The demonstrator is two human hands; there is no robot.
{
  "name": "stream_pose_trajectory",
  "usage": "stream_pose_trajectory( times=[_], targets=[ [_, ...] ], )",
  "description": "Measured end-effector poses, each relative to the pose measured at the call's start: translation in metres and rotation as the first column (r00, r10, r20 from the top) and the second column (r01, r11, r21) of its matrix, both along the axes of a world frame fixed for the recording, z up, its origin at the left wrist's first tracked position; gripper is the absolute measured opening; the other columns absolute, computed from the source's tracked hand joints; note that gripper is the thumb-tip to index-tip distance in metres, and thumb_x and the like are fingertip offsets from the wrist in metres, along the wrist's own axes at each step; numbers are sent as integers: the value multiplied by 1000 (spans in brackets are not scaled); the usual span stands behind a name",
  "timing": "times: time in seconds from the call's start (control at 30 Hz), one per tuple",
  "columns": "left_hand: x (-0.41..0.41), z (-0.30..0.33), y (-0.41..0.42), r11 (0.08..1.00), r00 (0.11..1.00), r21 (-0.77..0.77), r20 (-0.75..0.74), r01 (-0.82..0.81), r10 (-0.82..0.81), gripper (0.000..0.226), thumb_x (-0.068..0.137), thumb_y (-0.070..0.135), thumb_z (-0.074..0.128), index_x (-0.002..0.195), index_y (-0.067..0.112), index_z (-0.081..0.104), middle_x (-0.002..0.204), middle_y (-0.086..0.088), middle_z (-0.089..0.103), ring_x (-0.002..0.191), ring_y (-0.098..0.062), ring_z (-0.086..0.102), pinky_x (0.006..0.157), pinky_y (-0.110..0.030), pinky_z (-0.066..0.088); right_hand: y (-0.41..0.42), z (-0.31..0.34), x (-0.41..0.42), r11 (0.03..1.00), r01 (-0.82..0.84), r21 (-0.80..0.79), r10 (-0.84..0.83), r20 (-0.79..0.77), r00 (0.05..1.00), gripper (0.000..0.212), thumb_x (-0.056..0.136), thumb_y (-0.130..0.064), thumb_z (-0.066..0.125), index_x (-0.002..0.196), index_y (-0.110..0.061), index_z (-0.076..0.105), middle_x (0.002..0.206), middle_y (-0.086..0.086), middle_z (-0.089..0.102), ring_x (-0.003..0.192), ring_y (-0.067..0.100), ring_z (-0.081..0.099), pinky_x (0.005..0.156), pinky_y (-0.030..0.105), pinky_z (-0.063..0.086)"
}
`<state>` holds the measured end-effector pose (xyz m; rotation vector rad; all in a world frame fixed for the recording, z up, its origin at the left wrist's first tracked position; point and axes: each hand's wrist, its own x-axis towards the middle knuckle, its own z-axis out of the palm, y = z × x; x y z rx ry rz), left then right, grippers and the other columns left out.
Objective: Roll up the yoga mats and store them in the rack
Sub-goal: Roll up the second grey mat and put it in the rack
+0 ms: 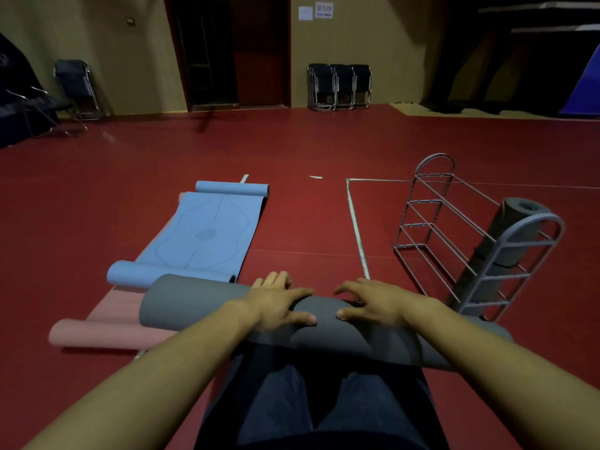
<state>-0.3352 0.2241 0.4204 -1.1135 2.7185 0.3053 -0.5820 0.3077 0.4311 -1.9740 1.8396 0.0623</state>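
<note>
Grey yoga mat [201, 303], nearly rolled: my left hand [276, 303] and right hand [373, 303] press it, fingers spread. Next I judge it needs lifting to the rack [470, 241].

Both hands press on a rolled grey mat [201, 303] across the person's knees — left hand [276, 302] and right hand [370, 302] close together. Beyond it lie a blue mat [201, 235] and a pink mat [107, 332]; to the right stands the wire rack [467, 241], holding another grey roll [513, 235].

Bare forearms, dark blue trousers [311, 410]
</note>
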Motion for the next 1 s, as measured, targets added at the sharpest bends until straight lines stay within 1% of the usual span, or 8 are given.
stream_pose_trajectory(
  times=[0.1, 0.2, 0.3, 0.37, 0.5, 0.67, 0.8, 1.0],
  targets=[
    [-2, -6, -5, 998, 995, -17, -79, -62, 60, 71, 91, 79, 43, 148, 38, 34, 127, -7, 45, 122, -30, 43, 104, -45, 36, -1, 1, 4, 999, 22, -49, -23, -15, 1000, 45, 97, -64, 53, 126, -31, 46, 120, 7, 68, 99, 26, 60, 87, 38, 46],
    [-7, -10, -7, 994, 990, -45, -97, -104, 99, 65, 93, 77, 41, 135, 28, 39, 124, -7, 51, 119, -32, 50, 106, -48, 35, -2, 0, 4, 997, 47, -57, -49, -32, 998, 44, 96, -69, 50, 119, -31, 46, 113, 7, 68, 91, 26, 56, 84, 38, 46],
    [-10, -14, -4, 988, 983, -41, -120, -147, 142, 59, 96, 75, 34, 129, 27, 41, 125, -6, 51, 122, -31, 49, 116, -53, 24, -4, 0, 1, 997, 74, -11, -74, 12, 997, 63, 77, -88, 56, 110, -36, 43, 108, -1, 64, 94, 25, 59, 90, 43, 52],
    [-11, -17, -1, 976, 976, -114, -135, -185, 169, 63, 94, 77, 25, 129, 28, 44, 125, -4, 43, 119, -29, 44, 109, -47, 29, -5, -7, 2, 996, 79, -41, -79, 2, 997, 69, 69, -92, 59, 109, -37, 44, 116, -1, 65, 100, 25, 60, 91, 44, 51],
    [-14, -19, 1, 917, 990, -378, -107, -127, 93, 68, 94, 73, 12, 128, 27, 48, 124, -3, 44, 114, -27, 43, 91, -41, 34, -6, -13, 4, 977, 86, -193, -106, -94, 990, 77, 75, -88, 56, 127, -31, 56, 118, 2, 52, 110, 28, 50, 94, 42, 45],
    [-8, -13, -7, 941, 996, -337, -83, -14, -15, 69, 95, 75, 35, 136, 21, 48, 127, -4, 47, 109, -31, 46, 96, -47, 44, -11, -17, 6, 969, 103, -223, -134, -129, 983, 72, 89, -81, 44, 138, -30, 53, 129, 6, 61, 121, 31, 58, 96, 42, 46],
    [-6, -19, -4, 946, 991, -325, -131, -12, -32, 66, 92, 75, 43, 127, 19, 43, 121, -3, 52, 105, -31, 51, 96, -46, 43, -13, -23, 8, 950, 151, -273, -177, -76, 981, 57, 96, -73, 41, 125, -23, 40, 129, 8, 67, 112, 35, 65, 88, 44, 48],
    [-17, -15, -9, 970, 974, -231, -227, -80, 26, 53, 97, 68, 43, 120, 20, 45, 122, -5, 57, 120, -31, 52, 111, -46, 32, -15, -32, 14, 910, 218, -352, -256, -66, 964, 44, 103, -62, 38, 117, -21, 46, 118, 10, 66, 108, 34, 61, 84, 42, 41]
  ],
)
